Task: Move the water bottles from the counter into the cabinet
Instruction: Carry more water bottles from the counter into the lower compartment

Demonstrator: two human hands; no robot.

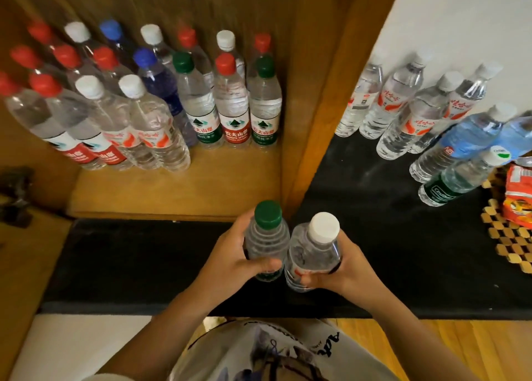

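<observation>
From the head camera, the person's left hand [230, 261] is wrapped around a green-capped bottle [267, 241], thumb across its front and fingers curled behind, holding it upright above the black counter [129, 265]. The right hand [342, 271] grasps a white-capped bottle [312, 254] in the same way, thumb pressed near its red-and-white label. The two bottles sit side by side and appear to touch at their shoulders, just in front of the cabinet's wooden side panel [316, 121]. Inside the open cabinet [172, 190], many bottles already stand in rows on the wooden shelf: red-capped ones at the left, white-capped ones [135, 115] beside them, two blue-capped ones behind, and a front trio at the right with green, red and green caps [264, 104]. The front part of the shelf is bare wood. To the right of the panel, more bottles remain on the counter against a white wall [460, 20]: a cluster of white-capped bottles with red-and-white labels [403, 107], two with blue labels [472, 138], and one with a dark green label [457, 182] nearest the viewer. A woven mat [506, 236] with a red snack packet [518, 196] on it lies at the far right edge. A light printed shirt [273, 352] fills the bottom of the view.
</observation>
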